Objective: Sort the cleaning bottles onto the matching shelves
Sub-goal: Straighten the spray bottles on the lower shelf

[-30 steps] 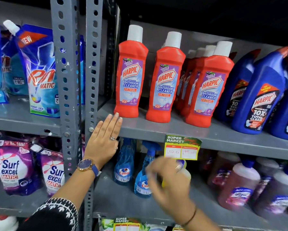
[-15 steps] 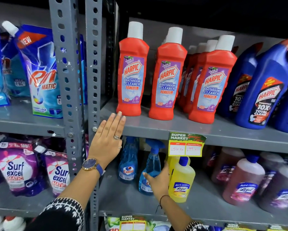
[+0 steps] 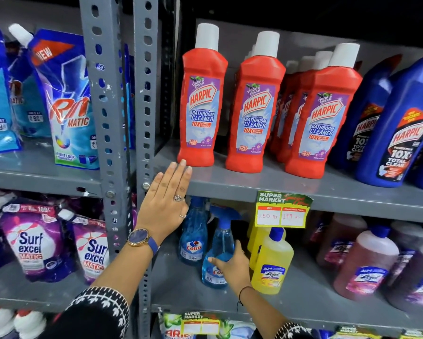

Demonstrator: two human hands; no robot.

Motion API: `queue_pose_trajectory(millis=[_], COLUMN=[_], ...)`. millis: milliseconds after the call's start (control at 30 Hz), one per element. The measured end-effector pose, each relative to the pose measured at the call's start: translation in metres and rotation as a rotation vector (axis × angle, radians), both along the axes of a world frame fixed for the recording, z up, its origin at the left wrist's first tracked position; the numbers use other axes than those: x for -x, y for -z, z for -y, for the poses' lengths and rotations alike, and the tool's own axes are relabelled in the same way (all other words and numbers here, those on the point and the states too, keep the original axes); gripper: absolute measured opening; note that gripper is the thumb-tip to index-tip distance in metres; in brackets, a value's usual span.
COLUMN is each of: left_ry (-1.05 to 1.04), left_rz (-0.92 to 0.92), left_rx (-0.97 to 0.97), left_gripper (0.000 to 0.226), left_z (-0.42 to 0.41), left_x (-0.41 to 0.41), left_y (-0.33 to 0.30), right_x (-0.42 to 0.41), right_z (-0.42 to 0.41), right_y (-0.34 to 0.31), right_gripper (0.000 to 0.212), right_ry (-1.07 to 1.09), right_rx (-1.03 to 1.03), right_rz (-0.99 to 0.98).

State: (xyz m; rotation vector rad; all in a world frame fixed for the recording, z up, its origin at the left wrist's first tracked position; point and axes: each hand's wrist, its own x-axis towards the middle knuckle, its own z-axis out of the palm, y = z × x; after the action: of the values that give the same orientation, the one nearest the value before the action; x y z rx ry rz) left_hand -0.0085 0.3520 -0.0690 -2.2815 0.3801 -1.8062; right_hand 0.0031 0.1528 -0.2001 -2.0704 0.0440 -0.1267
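Item: front blue spray bottle (image 3: pixel 217 260) (Colin label), lower shelf (image 3: pixel 303 297), standing upright, long axis vertical, trigger head facing left. A second blue spray bottle (image 3: pixel 193 236) stood just behind and to its left; a yellow Lizol bottle (image 3: pixel 272 261) stood just beside it on the right.

Position relative to hands: the right hand (image 3: pixel 232 267) was the nearer, lying against the bottle's right flank at label height, reaching in from below and to the right. The left hand (image 3: pixel 167 204) was well above it, level with the upper shelf edge (image 3: pixel 230 189).

Right hand: fingers partly curled round the bottle's body, thumb across the front; contact was plain, though whether the grip had fully closed could not be told (the far side of the bottle was hidden).

Left hand: flat and open, fingers together, holding nothing; fingertips reached the base of the leftmost red Harpic bottle (image 3: pixel 202 101), apparently just touching it.

Judgement: the coming move likely turned on the right hand lifting the bottle straight up, clear of its neighbours.
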Motion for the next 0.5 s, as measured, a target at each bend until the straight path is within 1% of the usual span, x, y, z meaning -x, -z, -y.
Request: queue_pose_trajectory(millis=[67,133,200,367,500], left_ry=[-0.003,-0.005,0.003,-0.01,-0.003], left_rz=[0.004,0.008,0.0,-0.009,0.007], left_rx=[-0.001,-0.001,0.005,-0.005,0.014], left_gripper=[0.083,0.083,0.083,0.084,0.085], left_z=[0.0,0.0,0.001,0.0,0.001], left_x=[0.0,0.0,0.0,0.001,-0.001], left_y=[0.0,-0.001,-0.001,-0.001,0.0], right_x=[0.008,0.013,0.014,0.02,0.023], right_z=[-0.011,-0.025,-0.037,-0.06,-0.062], right_y=[-0.001,-0.002,-0.001,0.003,0.003], right_gripper=[0.069,0.06,0.056,0.063,0.059], right_ry=[-0.032,-0.056,-0.085,-0.14,-0.162], right_rx=[-0.015,-0.033,-0.058,-0.09,-0.123], right_rz=[0.001,0.002,-0.018,-0.024,-0.046])
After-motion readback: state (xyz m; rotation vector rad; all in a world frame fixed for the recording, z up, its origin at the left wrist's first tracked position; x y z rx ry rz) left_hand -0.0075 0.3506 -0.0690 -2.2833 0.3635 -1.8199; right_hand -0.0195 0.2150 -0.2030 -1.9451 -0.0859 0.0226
